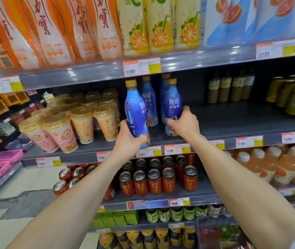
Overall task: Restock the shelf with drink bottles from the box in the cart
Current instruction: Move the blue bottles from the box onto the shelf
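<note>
Two blue drink bottles with gold caps are in my hands at the middle shelf (233, 123). My left hand (128, 139) grips the lower half of one bottle (136, 108), held just in front of the shelf edge. My right hand (184, 123) grips the other bottle (172, 103), which stands on the shelf. Behind them stand two more of the same blue bottles (149, 103), one mostly hidden. The cart and its box are not clearly in view.
Pink and orange lidded cups (62, 130) crowd the shelf to the left. Brown bottles (229, 88) and yellow bottles (294, 97) stand at the back right, with bare shelf in front. Red cans (154, 180) fill the shelf below.
</note>
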